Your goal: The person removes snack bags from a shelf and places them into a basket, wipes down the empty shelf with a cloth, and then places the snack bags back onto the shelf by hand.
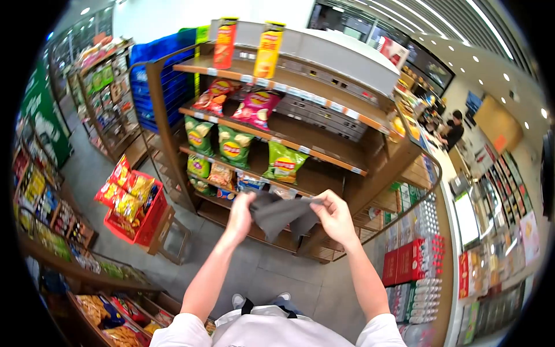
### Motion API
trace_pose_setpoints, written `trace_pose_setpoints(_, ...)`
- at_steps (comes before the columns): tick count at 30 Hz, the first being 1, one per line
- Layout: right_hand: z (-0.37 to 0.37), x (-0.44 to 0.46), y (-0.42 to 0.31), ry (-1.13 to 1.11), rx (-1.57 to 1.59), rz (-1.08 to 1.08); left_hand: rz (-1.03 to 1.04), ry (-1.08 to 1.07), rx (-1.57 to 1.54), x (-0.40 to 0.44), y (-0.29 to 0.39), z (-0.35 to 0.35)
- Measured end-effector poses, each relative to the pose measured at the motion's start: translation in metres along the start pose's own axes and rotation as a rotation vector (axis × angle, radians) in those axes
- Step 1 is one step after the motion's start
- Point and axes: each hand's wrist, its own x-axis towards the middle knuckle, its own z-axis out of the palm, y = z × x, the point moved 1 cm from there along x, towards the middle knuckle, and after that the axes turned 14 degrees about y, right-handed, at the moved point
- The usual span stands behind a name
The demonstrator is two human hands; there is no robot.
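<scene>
A dark grey cloth hangs slightly blurred between my two hands, in front of the lower shelves. My left hand is closed on its left edge, and my right hand pinches its upper right corner. Behind the cloth stands a wooden shelf unit. Its top board bears a red canister and a yellow canister. Below them lie a pink chip bag and a red chip bag. Green chip bags stand one level lower.
At the left, a red basket of chip bags rests on a wooden stool. Bottled drinks and a red carton stand at the right. A person is at the far right counter. More snack racks line the left.
</scene>
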Motion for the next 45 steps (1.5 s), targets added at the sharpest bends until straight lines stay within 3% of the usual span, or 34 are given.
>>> trace_pose_setpoints(4, 0.045, 0.030, 0.014, 0.019, -0.093, -0.050, 0.356, 0.185, -0.064, -0.004, 0.052, -0.032)
trace_pose_setpoints(8, 0.087, 0.059, 0.040, 0.142, 0.027, -0.038, 0.267, 0.078, -0.097, 0.012, 0.069, -0.075)
trace_pose_setpoints(12, 0.098, 0.083, 0.039, 0.148, 0.144, 0.147, 0.234, -0.141, 0.287, 0.014, 0.074, -0.107)
trace_pose_setpoints(14, 0.098, 0.098, 0.059, 0.085, 0.052, 0.326, 0.442, -0.047, 0.691, 0.023, 0.057, -0.121)
trace_pose_setpoints(15, 0.100, 0.104, 0.064, 0.075, 0.043, 0.308, 0.489, -0.046, 0.789, 0.019, 0.062, -0.120)
trace_pose_setpoints(18, 0.095, 0.120, 0.080, 0.036, 0.014, 0.279, 0.481, 0.048, 0.658, 0.018, 0.070, -0.123)
trace_pose_setpoints(20, 0.099, 0.126, 0.100, 0.077, 0.066, 0.308, 0.444, -0.036, 0.498, 0.014, 0.090, -0.100)
trace_pose_setpoints(23, 0.120, 0.099, 0.156, 0.435, -0.159, -0.024, 0.286, -0.056, 0.376, 0.021, 0.108, -0.058)
trace_pose_setpoints(24, 0.131, 0.083, 0.187, 0.550, -0.254, -0.173, 0.279, 0.031, 0.602, 0.034, 0.099, -0.058)
trace_pose_setpoints(25, 0.147, 0.058, 0.208, 0.500, -0.119, -0.012, 0.387, 0.050, 0.641, 0.033, 0.094, -0.041)
trace_pose_setpoints(26, 0.170, 0.032, 0.218, 0.289, 0.048, 0.109, 0.347, 0.095, 0.831, 0.035, 0.080, -0.036)
trace_pose_setpoints(27, 0.194, 0.008, 0.236, 0.069, 0.221, 0.471, 0.404, 0.054, 0.892, 0.037, 0.057, -0.030)
trace_pose_setpoints(28, 0.217, -0.013, 0.229, 0.078, 0.485, 0.807, 0.562, 0.049, 1.149, 0.039, 0.027, -0.029)
trace_pose_setpoints(30, 0.244, -0.022, 0.248, -0.002, 0.759, 0.986, 0.546, 0.073, 1.389, 0.037, -0.027, -0.033)
trace_pose_setpoints(33, 0.247, -0.020, 0.295, -0.161, 0.891, 0.987, 0.471, 0.098, 1.412, 0.043, -0.065, -0.055)
trace_pose_setpoints(35, 0.248, -0.018, 0.326, -0.241, 0.893, 0.972, 0.530, 0.122, 1.075, 0.048, -0.067, -0.078)
trace_pose_setpoints(37, 0.257, -0.012, 0.346, -0.300, 0.870, 0.965, 0.449, 0.280, 0.999, 0.060, -0.062, -0.115)
trace_pose_setpoints(38, 0.254, -0.009, 0.353, -0.238, 0.615, 1.068, 0.411, 0.359, 0.990, 0.069, -0.061, -0.142)
trace_pose_setpoints(39, 0.259, 0.009, 0.336, -0.496, 0.432, 0.822, 0.355, 0.436, 0.996, 0.079, -0.064, -0.175)
trace_pose_setpoints(42, 0.295, 0.062, 0.259, -0.746, 0.066, 0.479, 0.181, 0.607, 0.943, 0.111, -0.078, -0.259)
trace_pose_setpoints(45, 0.319, 0.077, 0.288, -0.813, 0.012, 0.495, 0.064, 0.602, 0.890, 0.162, -0.073, -0.295)
